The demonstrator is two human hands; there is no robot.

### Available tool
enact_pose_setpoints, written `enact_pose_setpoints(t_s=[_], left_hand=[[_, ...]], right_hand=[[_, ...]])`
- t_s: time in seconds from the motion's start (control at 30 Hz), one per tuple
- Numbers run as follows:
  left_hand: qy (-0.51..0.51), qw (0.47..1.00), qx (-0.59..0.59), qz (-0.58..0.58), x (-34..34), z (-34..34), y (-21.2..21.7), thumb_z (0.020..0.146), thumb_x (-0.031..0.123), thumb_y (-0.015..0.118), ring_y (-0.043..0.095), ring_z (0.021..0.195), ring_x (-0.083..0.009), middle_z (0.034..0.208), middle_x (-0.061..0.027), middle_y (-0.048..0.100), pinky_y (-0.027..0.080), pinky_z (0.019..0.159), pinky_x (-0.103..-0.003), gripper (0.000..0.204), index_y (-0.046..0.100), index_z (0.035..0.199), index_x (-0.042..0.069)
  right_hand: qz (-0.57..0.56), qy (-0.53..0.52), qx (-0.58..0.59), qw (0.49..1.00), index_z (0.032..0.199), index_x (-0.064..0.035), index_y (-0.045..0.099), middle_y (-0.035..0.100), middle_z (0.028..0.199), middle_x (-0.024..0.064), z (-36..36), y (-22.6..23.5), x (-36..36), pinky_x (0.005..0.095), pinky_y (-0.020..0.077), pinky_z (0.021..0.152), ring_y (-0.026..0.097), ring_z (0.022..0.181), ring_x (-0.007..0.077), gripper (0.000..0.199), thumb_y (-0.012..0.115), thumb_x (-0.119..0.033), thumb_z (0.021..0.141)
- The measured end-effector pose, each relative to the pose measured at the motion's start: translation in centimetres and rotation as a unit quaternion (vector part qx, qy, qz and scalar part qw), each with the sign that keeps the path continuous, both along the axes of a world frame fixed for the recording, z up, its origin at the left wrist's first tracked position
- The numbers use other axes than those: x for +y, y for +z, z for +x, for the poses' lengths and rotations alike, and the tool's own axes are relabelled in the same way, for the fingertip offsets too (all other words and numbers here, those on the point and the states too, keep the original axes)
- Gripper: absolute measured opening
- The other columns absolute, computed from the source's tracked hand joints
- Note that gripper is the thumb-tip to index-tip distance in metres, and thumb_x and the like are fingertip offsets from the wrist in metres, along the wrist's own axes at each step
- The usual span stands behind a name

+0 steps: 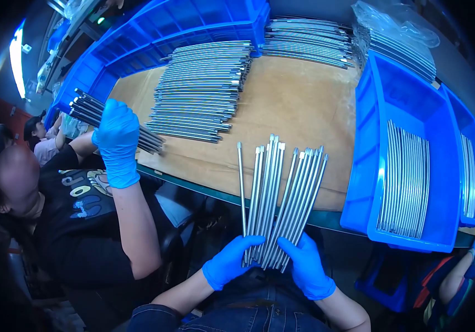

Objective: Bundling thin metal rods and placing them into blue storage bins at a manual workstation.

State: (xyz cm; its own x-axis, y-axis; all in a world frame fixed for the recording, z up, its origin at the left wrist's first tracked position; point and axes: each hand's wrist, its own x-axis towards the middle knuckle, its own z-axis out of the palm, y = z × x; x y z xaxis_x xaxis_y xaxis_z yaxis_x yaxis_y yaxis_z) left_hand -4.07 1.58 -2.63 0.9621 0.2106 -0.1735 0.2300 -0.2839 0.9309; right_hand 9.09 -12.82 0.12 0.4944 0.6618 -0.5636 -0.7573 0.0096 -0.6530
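Bundle of thin shiny steel rods (279, 196): fanned out, lower ends gathered below tabletop edge, upper ends spread over brown tabletop; one rod apart at left.

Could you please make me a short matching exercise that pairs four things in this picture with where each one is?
Things:
1. Fanned metal rods
2. Rods in a co-worker's gloved hand
3. Large layered rod stack
4. Curved metal strips

Places:
A. Inside the blue bin on the right
B. Held by both the left hand and right hand
C. Lying on the brown tabletop
D. Raised at the table's left end

Pairs: 1-B, 2-D, 3-C, 4-A
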Motion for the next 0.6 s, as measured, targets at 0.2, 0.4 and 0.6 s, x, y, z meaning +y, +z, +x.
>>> enact_pose_setpoints(t_s=[0.2, 0.4, 0.6], left_hand=[[0.242, 0.811, 0.154, -0.511, -1.0, 4.4, 4.4, 0.081, 0.009, 0.066, 0.061, 0.098, -0.0215, 0.11, -0.0127, 0.062, 0.049, 0.084, -0.029, 0.041, 0.053, 0.12, 0.0], [0.172, 0.9, 0.09, -0.39, -0.6, 3.7, 3.7, 0.086, 0.014, 0.062, 0.061, 0.098, -0.0188, 0.109, -0.0127, 0.062, 0.048, 0.084, -0.028, 0.036, 0.055, 0.117, -0.003], [-0.008, 0.997, -0.048, -0.055, 1.0, 1.7, 2.4, 0.085, 0.012, 0.062, 0.06, 0.102, -0.0192, 0.111, -0.0132, 0.062, 0.048, 0.085, -0.029, 0.035, 0.055, 0.117, -0.003]], right_hand=[[0.004, 0.005, 0.012, 1.0, 0.119, 0.0022, 0.051, 0.06, 0.111, 0.0114, 0.3, -0.7, 0.4, 0.0304, 0.0454, 0.088, 0.059, 0.099, 0.0182, 0.035, 0.058, -0.007, 0.086], [-0.002, -0.001, -0.035, 0.999, 0.118, 0.0018, 0.052, 0.061, 0.109, 0.0114, 0.3, 0.1, 0.8, 0.0294, 0.0464, 0.086, 0.06, 0.098, 0.0182, 0.035, 0.06, -0.007, 0.085], [-0.004, 0.039, -0.054, 0.998, 0.117, 0.0028, 0.052, 0.061, 0.109, 0.0119, 0.7, 0.3, 1.3, 0.0296, 0.0471, 0.085, 0.06, 0.097, 0.018, 0.035, 0.06, -0.007, 0.085]])
